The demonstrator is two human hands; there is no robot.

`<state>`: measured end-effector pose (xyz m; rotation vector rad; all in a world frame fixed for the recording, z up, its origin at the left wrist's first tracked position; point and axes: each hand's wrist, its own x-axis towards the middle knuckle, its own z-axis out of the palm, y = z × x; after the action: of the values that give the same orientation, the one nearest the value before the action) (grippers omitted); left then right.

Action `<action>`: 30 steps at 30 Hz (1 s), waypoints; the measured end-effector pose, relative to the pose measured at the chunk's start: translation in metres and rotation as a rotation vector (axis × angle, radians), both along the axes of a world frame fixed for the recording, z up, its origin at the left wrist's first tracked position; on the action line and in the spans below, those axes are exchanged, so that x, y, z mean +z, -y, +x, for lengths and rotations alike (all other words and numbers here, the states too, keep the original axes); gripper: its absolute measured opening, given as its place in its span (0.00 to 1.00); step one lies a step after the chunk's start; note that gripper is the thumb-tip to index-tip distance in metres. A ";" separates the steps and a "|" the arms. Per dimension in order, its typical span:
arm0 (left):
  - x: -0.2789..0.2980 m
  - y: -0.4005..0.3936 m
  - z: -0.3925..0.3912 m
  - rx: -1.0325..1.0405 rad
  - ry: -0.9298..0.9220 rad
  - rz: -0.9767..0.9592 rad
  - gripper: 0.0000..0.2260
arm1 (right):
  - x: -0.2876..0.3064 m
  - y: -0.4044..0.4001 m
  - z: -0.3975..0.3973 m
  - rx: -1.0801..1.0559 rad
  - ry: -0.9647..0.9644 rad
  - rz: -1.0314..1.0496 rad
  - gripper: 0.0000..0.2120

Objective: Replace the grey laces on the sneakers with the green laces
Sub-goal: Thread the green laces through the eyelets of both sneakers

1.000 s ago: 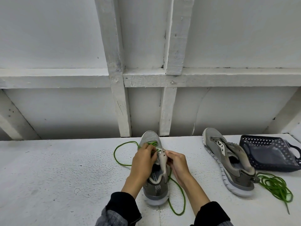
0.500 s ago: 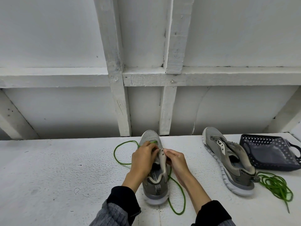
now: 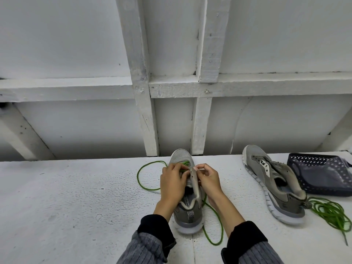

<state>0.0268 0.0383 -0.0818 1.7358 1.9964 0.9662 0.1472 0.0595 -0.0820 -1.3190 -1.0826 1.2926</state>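
Green lace point(image 3: 146, 184) at sneaker point(image 3: 188, 206) eyelets; heel 6, toe 12. Left hand point(image 3: 173, 184) pinched lace; right hand point(image 3: 208, 181) gripped eyelet flap, equally near.

White table point(image 3: 57, 197), white-beamed wall point(image 3: 76, 44)

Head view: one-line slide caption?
Both hands thread a green lace through the near sneaker; second sneaker waits unlaced.
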 end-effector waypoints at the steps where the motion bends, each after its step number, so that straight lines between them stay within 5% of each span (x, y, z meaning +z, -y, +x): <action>1: -0.001 -0.001 0.000 0.020 -0.013 -0.024 0.09 | 0.002 -0.001 -0.001 -0.022 0.056 0.028 0.08; 5: -0.001 -0.002 0.000 0.046 -0.002 -0.086 0.10 | 0.036 -0.003 -0.008 -0.121 0.155 0.174 0.10; 10: -0.001 -0.001 0.001 0.061 0.024 -0.073 0.08 | 0.127 0.003 -0.008 -0.082 -0.266 0.441 0.07; 13: 0.002 0.001 0.001 0.074 0.059 -0.063 0.07 | 0.156 0.008 0.002 -0.056 -0.302 0.527 0.06; 21: -0.004 0.005 -0.001 0.085 0.353 -0.061 0.07 | 0.045 0.007 0.036 -0.056 0.433 0.142 0.05; 26: -0.007 0.003 -0.002 0.076 0.418 -0.080 0.07 | -0.008 0.015 0.043 0.146 0.636 -0.073 0.09; 30: -0.012 0.002 -0.004 0.045 0.441 -0.096 0.07 | 0.000 0.012 0.031 0.092 0.843 0.044 0.14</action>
<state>0.0225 0.0362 -0.0940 1.2942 1.7657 1.1316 0.1785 0.0476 -0.0818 -1.8556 -1.7372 0.7469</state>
